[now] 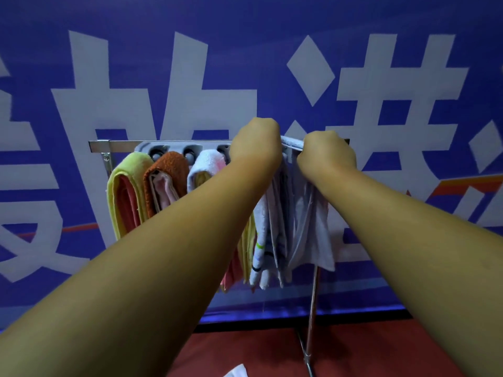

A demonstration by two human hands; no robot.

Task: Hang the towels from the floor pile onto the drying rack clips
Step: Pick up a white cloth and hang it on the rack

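Observation:
A metal drying rack (99,146) carries a grey clip bar (174,147) along its top. From the clips hang a yellow towel (119,191), a rust-brown towel (168,170) and a white-and-pink towel (206,161). A pale grey towel (307,221) hangs at the right end, its top edge stretched between my hands. My left hand (255,142) and my right hand (326,151) both grip that top edge at the bar, fingers curled away from the camera. More white and yellow towels (258,248) hang behind my left forearm.
A blue banner (245,50) with large white characters fills the wall behind the rack. The rack's right leg (313,308) runs down to a red floor (258,352). A white cloth corner (236,372) lies on the floor at the bottom edge.

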